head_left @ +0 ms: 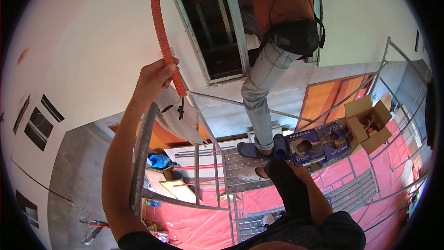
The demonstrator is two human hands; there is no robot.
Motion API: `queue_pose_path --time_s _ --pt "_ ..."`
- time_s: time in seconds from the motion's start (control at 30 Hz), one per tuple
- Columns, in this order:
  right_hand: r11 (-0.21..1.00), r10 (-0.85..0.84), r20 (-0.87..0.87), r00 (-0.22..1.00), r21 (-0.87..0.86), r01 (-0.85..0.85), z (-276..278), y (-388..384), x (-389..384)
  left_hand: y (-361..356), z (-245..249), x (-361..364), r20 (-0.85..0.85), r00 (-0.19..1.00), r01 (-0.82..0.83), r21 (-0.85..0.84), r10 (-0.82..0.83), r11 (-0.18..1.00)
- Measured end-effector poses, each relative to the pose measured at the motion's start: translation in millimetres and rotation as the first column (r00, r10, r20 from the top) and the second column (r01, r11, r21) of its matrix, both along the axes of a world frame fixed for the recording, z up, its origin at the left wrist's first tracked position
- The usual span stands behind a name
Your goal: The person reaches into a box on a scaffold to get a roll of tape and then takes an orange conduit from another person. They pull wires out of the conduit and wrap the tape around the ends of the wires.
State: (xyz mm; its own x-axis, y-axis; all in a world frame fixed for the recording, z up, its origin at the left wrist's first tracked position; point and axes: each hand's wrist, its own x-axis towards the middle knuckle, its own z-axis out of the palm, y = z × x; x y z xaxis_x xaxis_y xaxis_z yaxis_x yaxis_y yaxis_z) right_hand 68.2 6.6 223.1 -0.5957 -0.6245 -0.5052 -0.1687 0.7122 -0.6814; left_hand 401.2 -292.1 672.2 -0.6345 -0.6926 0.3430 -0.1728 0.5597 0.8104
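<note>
My left hand is raised and closed around an orange corrugated conduit near its lower end. The conduit runs up out of view along the wall. Dark wire ends hang from its open bottom. My right hand rests on my bent knee, holding nothing that I can see; its fingers lie partly out of sight. Beside that knee stand two blue PHILFLEX boxes, one with a round hole in its face, on the scaffold plank.
A co-worker stands on the plank, leaning into the window opening. An open cardboard box with orange pieces sits at right. Scaffold tubes rise near my left arm. Red sheeting covers the level below.
</note>
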Motion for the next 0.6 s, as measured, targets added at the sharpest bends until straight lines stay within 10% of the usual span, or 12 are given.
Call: queue_pose_path --time_s 0.6 --pt "0.999 0.030 0.088 0.996 -0.032 -0.027 -6 -1 -5 4 2 0 0.011 0.999 -0.041 0.002 0.041 0.999"
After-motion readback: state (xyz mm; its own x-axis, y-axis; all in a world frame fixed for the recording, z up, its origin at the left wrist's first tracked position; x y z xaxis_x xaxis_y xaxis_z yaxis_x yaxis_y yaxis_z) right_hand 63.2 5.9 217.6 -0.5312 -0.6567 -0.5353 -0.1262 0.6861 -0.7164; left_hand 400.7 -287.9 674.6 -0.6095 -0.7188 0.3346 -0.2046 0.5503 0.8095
